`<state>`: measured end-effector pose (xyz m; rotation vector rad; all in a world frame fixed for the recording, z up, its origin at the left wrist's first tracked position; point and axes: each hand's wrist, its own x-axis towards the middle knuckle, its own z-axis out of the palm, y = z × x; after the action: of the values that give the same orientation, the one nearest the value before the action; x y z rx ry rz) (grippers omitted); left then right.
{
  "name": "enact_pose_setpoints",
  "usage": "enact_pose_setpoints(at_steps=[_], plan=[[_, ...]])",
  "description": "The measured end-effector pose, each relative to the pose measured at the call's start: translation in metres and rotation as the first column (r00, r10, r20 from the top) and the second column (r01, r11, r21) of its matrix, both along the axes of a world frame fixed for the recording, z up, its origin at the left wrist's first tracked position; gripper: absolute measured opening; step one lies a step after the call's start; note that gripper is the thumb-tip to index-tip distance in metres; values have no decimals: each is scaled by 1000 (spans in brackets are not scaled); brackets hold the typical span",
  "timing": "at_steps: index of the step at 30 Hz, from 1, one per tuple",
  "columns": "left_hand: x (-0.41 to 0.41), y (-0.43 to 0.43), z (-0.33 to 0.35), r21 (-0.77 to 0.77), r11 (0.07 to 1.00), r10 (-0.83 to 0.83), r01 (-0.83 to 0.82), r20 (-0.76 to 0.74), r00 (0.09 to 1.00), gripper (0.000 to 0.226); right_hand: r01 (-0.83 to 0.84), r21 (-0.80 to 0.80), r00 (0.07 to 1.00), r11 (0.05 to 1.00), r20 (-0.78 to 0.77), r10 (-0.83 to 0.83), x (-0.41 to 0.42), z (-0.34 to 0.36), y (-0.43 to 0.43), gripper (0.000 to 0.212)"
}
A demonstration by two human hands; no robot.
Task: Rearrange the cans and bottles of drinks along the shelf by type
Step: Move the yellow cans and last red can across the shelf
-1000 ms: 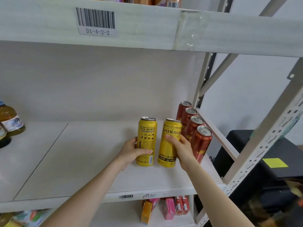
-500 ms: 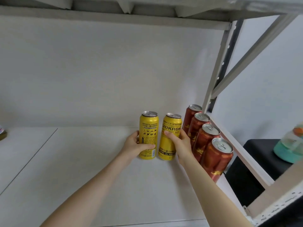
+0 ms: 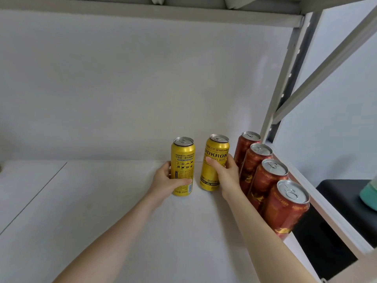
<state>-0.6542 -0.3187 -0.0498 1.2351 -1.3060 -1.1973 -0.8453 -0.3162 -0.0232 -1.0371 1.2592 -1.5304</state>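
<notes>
Two tall yellow beer cans stand upright deep on the white shelf (image 3: pixel 102 211). My left hand (image 3: pixel 165 181) grips the left yellow can (image 3: pixel 183 158), thumb across its front. My right hand (image 3: pixel 225 174) grips the right yellow can (image 3: pixel 215 154), which shows its brand label and tilts slightly. A small gap separates the two cans. Just right of my right hand, a row of several red cans (image 3: pixel 267 180) runs from the back wall toward the front along the shelf's right edge.
The shelf's grey upright and diagonal brace (image 3: pixel 289 92) rise at the right behind the red cans. The upper shelf's underside (image 3: pixel 142 11) hangs overhead. Beyond the frame at right sit a black surface (image 3: pixel 342 201) and a teal object (image 3: pixel 369 193).
Both yellow cans have moved deeper into the shelf toward the back wall, still held. They now stand slightly further apart. The view has moved in under the upper shelf.
</notes>
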Motion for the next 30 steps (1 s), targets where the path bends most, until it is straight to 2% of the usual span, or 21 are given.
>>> enact_pose_setpoints(at_steps=[10,18,26,28,30], plan=[[7,0,-7,-18,999,-51,51,-6,999,63,-82,-24,996,996,-44,81,-1,-11,-8,53],[10,5,-13,-28,997,-68,68,-4,998,74,-58,-31,998,998,-30,57,2,-11,-5,50],[24,11,-21,-10,994,-104,107,144,984,77,-1,51,997,999,81,-3,-2,-13,12,66],[25,12,-20,-18,995,-98,102,161,982,79,37,74,997,997,66,-42,-3,-16,20,71],[25,16,-19,-17,995,-97,101,171,980,81,75,92,996,993,46,-79,-3,-19,29,66]])
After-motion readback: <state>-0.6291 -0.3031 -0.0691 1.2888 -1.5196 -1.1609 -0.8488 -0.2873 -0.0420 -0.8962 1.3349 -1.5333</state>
